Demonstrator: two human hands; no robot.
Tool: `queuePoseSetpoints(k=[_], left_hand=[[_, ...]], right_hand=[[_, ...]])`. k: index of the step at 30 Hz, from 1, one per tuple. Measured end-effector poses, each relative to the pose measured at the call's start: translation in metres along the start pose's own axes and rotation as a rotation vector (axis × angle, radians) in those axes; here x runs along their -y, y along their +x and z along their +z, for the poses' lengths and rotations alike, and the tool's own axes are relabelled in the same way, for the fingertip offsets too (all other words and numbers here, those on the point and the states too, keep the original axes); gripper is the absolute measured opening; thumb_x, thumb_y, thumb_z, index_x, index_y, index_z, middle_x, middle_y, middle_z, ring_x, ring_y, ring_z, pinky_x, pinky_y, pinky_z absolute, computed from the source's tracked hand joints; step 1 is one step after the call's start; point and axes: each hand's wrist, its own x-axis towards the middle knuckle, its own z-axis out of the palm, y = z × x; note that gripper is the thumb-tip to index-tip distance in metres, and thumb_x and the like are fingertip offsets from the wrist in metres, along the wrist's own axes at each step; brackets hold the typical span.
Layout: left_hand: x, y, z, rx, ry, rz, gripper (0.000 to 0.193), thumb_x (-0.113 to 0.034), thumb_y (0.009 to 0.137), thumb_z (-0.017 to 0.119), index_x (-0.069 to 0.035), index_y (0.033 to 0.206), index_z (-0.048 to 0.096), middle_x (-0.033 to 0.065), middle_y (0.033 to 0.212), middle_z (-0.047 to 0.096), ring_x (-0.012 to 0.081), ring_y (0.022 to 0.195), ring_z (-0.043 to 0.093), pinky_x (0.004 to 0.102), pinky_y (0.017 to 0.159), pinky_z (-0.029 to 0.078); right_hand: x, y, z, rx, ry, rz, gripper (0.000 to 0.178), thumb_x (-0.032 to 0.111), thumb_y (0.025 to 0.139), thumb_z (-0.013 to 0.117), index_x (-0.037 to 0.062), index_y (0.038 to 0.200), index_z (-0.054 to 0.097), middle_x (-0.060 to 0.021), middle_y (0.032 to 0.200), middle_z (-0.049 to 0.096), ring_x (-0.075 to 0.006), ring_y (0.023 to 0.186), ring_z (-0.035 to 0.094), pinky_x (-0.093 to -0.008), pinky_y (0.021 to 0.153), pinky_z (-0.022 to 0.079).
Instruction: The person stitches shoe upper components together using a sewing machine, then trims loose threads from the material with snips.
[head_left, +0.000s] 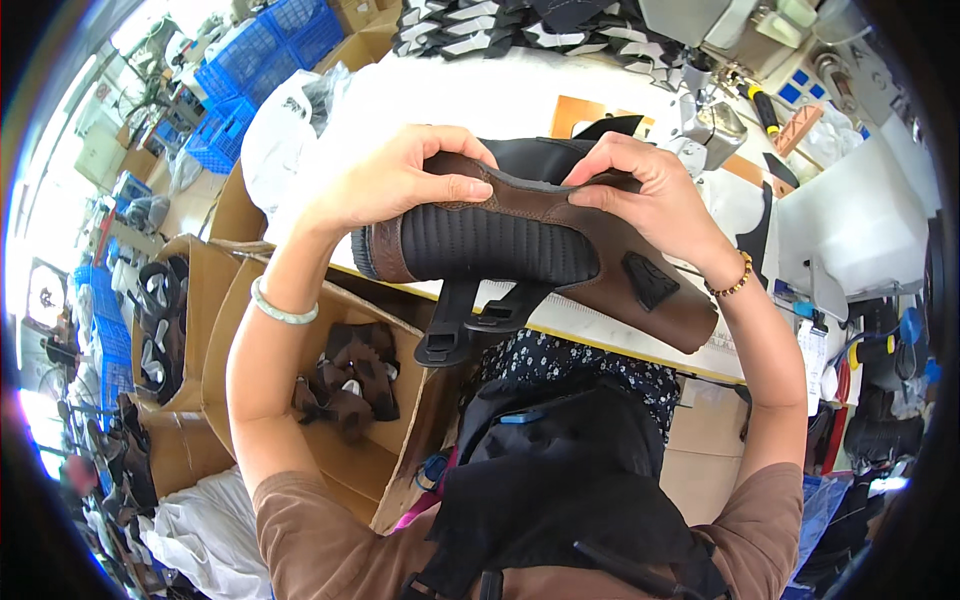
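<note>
Between my hands hangs a brown and black leather boot upper (590, 235), with a ribbed black panel and a raised dark patch near its right end. Two black straps (450, 325) with slotted ends dangle below it. My left hand (415, 180) pinches the top edge between thumb and fingers. Further along the same edge, my right hand (640, 185) pinches it too, thumb in front. A short stretch of rim shows between the two grips. The upper is held above the front edge of the white table (390, 105); its far side is hidden.
Cut black and white pieces (540, 30) lie at the table's back. A sewing machine (712, 125) stands at the right, by a white plastic box (850, 225). Below left, a cardboard box (330, 300) holds brown pieces (355, 380). Blue crates (265, 55) are stacked far left.
</note>
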Motion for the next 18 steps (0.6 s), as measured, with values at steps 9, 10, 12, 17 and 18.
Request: queuePoseSetpoints(k=[9, 10, 12, 17, 18], left_hand=[[-0.004, 0.007, 0.002, 0.004, 0.037, 0.08, 0.019, -0.014, 0.082, 0.071, -0.001, 0.097, 0.07, -0.0003, 0.087, 0.063, 0.0074, 0.081, 0.056, 0.0215, 0.072, 0.044], [-0.003, 0.006, 0.002, -0.015, 0.057, 0.035, 0.02, -0.015, 0.081, 0.072, -0.001, 0.096, 0.07, 0.0, 0.086, 0.063, 0.0079, 0.081, 0.056, 0.0225, 0.073, 0.044], [-0.004, 0.004, 0.005, -0.058, 0.149, 0.007, 0.023, -0.017, 0.079, 0.074, -0.001, 0.095, 0.07, 0.0008, 0.085, 0.063, 0.009, 0.082, 0.056, 0.0245, 0.075, 0.044], [-0.029, -0.009, 0.026, -0.28, 0.708, 0.35, 0.018, -0.019, 0.071, 0.077, -0.008, 0.077, 0.065, 0.0055, 0.072, 0.059, 0.024, 0.072, 0.055, 0.0372, 0.083, 0.039], [-0.036, -0.014, 0.034, -0.334, 0.83, 0.458, 0.018, -0.017, 0.07, 0.077, -0.009, 0.076, 0.063, 0.0042, 0.073, 0.056, 0.0231, 0.075, 0.054, 0.0395, 0.087, 0.036]], right_hand=[[-0.006, 0.003, -0.004, 0.007, 0.066, 0.005, 0.008, 0.005, 0.082, 0.071, 0.0053, 0.09, 0.068, 0.0012, 0.085, 0.058, -0.01, 0.084, 0.057, -0.0246, 0.078, 0.046], [-0.006, 0.004, -0.004, 0.011, 0.059, 0.008, 0.008, 0.006, 0.082, 0.071, 0.0053, 0.09, 0.068, 0.0009, 0.085, 0.059, -0.0103, 0.084, 0.057, -0.0249, 0.078, 0.046], [-0.006, 0.003, -0.004, 0.014, 0.045, 0.008, 0.009, 0.006, 0.081, 0.071, 0.0052, 0.089, 0.068, 0.0003, 0.086, 0.059, -0.0107, 0.085, 0.057, -0.0255, 0.078, 0.046], [-0.002, -0.005, -0.001, -0.085, -0.167, -0.228, 0.013, 0.006, 0.078, 0.071, 0.0067, 0.091, 0.066, -0.0051, 0.085, 0.061, -0.0203, 0.08, 0.062, -0.0299, 0.073, 0.049], [0.0, -0.009, 0.0, -0.095, -0.18, -0.232, 0.01, 0.012, 0.078, 0.068, 0.0093, 0.088, 0.066, -0.0087, 0.089, 0.064, -0.0282, 0.086, 0.063, -0.0354, 0.077, 0.051]])
